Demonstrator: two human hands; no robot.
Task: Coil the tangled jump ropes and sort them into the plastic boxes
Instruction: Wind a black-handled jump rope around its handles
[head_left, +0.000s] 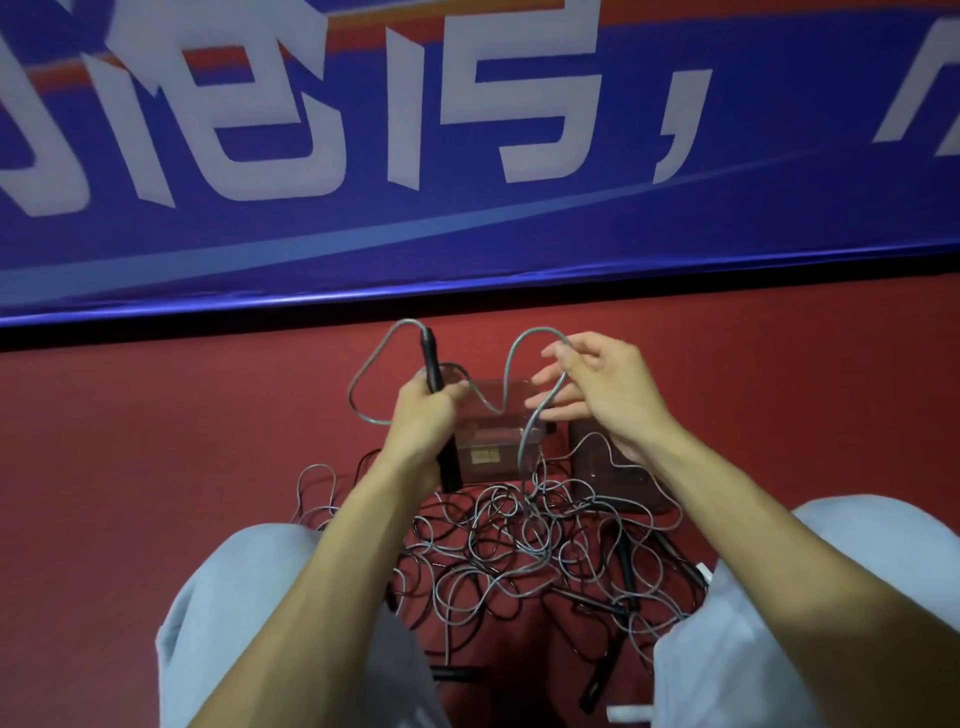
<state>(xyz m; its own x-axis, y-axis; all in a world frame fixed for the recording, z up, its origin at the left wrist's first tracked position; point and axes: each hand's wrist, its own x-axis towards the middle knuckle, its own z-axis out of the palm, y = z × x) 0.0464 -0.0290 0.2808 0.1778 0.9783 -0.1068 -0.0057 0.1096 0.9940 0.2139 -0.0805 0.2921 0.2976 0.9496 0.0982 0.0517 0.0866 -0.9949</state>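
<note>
Your pale grey-blue trousers (234, 597) frame a tangle of silvery grey ropes (519, 540) with black handles (431, 358) on the deep red floor (156, 441). The box (493, 447) at the tangle's far edge is clear plastic with a yellowish label (483, 456). Behind it, the banner (467, 234) runs royal blue with white characters, an orange band and a paler blue sweep, above a black strip (208, 332).

Person crouched on red floor (156, 441), knees in pale grey trousers (234, 597). L hand (421, 415) grips a black handle (430, 358) upright. A grey cord (498, 395) loops from its top, dips, then rises to R hand (597, 389), which pinches it betw. thumb and forefinger, other fingers spread. Below: tangle of ropes (519, 551) betw. the knees. Clear box (493, 457) just beyond it, second box (628, 483) beside, to the right. Blue banner (675, 218) w/ white lettering behind.
</note>
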